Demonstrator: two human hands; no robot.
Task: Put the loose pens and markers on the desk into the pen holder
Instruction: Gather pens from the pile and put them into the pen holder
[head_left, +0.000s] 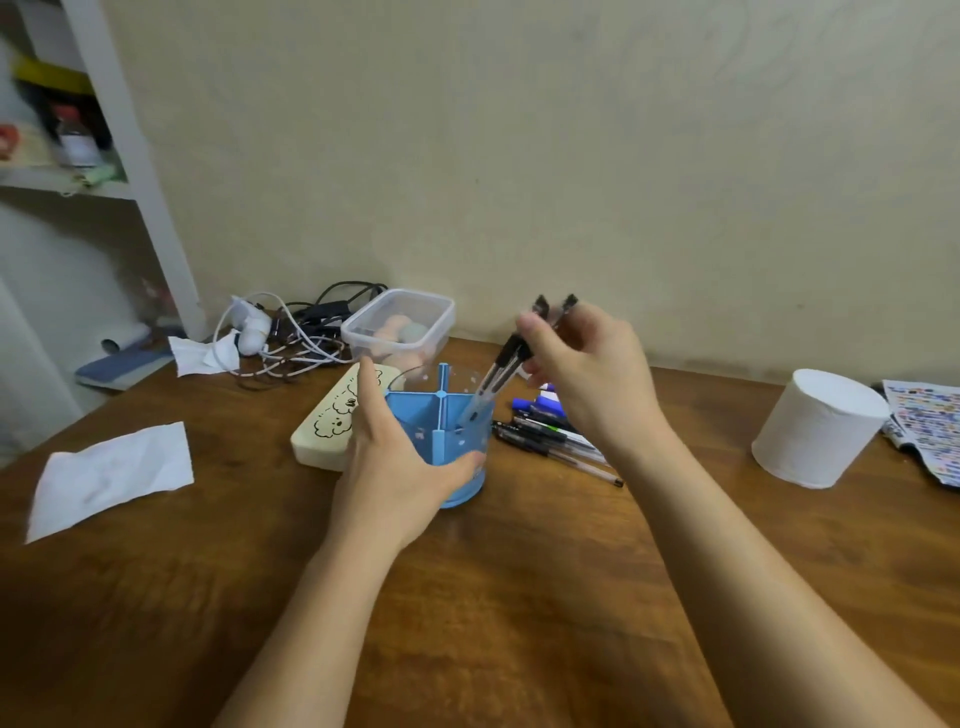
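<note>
While left hand (400, 457) steadies holder (441, 415), right grip (582, 364) slants pens (493, 379) inside

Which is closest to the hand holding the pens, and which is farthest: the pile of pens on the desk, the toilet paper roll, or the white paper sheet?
From the right hand:
1. Pile of pens: just under and beside it, right of the blue pen holder.
2. Toilet paper roll: farther off to the right.
3. White paper sheet: farthest, far left on the desk.
</note>
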